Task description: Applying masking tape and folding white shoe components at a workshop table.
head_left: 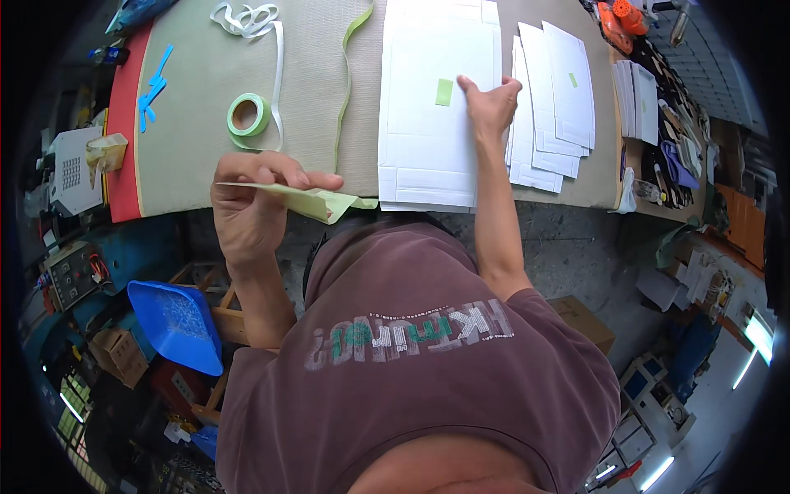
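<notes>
My left hand (257, 198) is raised at the table's front edge. Its fingers pinch a pale green strip of tape (325, 206) that stretches right toward the front of the white cardboard sheets. A flat white cardboard sheet (420, 136), scored with fold lines, lies in front of me on others, with a small green tape piece (443, 92) stuck to it. My right hand (491, 107) grips the sheet's right side, thumb on top beside the green piece and fingers over the edge. Left of the sheet lies a roll of green tape (262, 123).
More white sheets (568, 90) fan out on the right. A long green strip (341, 90), a tangled white ribbon (247, 18) and blue strips (150, 95) lie across the table (189, 156). A blue dustpan (173, 321) is low at left; a cluttered side bench (671, 165) stands at right.
</notes>
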